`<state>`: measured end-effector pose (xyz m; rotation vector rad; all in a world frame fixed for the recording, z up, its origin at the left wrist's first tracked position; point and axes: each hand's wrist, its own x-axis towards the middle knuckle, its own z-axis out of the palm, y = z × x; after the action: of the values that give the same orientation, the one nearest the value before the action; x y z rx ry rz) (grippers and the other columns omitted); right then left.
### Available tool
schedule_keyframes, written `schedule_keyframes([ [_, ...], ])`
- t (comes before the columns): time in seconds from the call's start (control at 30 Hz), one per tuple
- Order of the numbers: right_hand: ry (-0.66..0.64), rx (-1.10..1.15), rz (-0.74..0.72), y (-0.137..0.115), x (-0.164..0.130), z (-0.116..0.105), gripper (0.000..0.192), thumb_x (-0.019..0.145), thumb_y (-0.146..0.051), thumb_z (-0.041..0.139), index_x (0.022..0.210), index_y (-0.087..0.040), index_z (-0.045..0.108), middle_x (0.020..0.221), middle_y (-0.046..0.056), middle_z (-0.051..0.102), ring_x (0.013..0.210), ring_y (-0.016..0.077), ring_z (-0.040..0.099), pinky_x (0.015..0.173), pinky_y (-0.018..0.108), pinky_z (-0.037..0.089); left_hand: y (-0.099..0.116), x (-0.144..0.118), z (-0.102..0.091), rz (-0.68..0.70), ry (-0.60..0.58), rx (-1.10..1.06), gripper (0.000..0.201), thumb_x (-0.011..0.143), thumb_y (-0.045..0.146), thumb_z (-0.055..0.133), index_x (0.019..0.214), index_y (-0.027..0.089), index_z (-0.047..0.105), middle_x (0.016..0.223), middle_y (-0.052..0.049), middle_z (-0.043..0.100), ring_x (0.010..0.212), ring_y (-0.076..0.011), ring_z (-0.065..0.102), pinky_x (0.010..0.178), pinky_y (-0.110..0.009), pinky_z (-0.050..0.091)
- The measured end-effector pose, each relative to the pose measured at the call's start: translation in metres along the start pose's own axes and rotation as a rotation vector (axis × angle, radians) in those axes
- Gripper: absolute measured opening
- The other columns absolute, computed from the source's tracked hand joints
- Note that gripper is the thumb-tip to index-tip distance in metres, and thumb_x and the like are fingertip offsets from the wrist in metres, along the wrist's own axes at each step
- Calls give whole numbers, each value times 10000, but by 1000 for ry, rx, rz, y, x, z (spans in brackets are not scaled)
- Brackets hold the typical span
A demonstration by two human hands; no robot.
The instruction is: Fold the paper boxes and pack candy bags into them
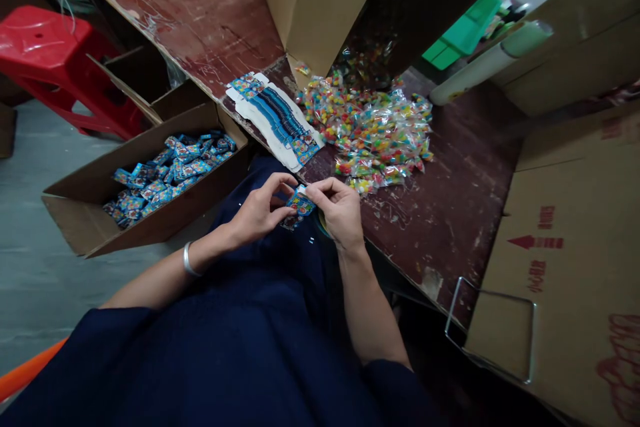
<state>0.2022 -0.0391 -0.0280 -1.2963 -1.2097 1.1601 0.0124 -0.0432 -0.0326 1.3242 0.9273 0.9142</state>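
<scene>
A small blue printed carton [303, 205] is held over my lap, its white top flap upward. My left hand [260, 211] has its thumb and fingers curled at the carton's left side. Thumb and fingertips of my right hand [343, 212] pinch its upper right edge. Just beyond, a row of flat blue cartons [280, 117] lies overlapped on the table. Beside it is a heap of clear candy packets [373, 130] with colourful pieces inside. To my left, an open cardboard box [150, 213] contains many filled blue cartons [175, 170].
The worn red-brown table [200, 13] has its edge close to my hands. A large cardboard box [325, 0] stands behind the packets. At right are another big carton [575, 213], a metal wire frame [533, 340] and a plastic roll [480, 70]. A red stool [55, 47] stands left.
</scene>
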Motion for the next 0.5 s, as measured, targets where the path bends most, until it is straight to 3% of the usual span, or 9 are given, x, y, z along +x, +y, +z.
schedule_keyframes([
  [0.17, -10, -47, -122, -4, -1, 4, 266, 856, -421, 817, 723, -221, 704, 801, 4, 734, 756, 169, 670, 729, 312, 546, 0, -2, -1, -11, -21, -55, 474, 842, 207, 740, 1291, 216, 591, 1046, -38, 653, 725, -114, 696, 669, -232, 591],
  [0.3, -54, -163, -266, -9, -7, 8, 301, 1005, -420, 638, 791, -239, 746, 933, 32, 759, 895, 193, 708, 840, 344, 556, -2, -1, -9, -42, 1, -33, 375, 834, 233, 758, 1199, 187, 682, 1071, -43, 665, 712, -108, 708, 687, -239, 599],
  [0.43, -73, -417, -349, 3, 9, 9, 224, 996, -435, 644, 1033, -247, 761, 1132, 75, 758, 1062, 244, 702, 934, 398, 565, 5, 8, -44, -59, 19, 194, 299, 856, 206, 734, 1152, 190, 699, 1054, -37, 692, 774, -143, 722, 711, -270, 603],
  [0.5, 5, -598, -396, 16, 27, 10, 286, 935, -427, 727, 1151, -240, 712, 1205, 100, 743, 1154, 287, 665, 1017, 454, 539, 12, 13, -73, 0, 187, 455, 269, 891, 156, 687, 1158, 191, 698, 1085, -47, 700, 885, -172, 711, 821, -325, 606],
])
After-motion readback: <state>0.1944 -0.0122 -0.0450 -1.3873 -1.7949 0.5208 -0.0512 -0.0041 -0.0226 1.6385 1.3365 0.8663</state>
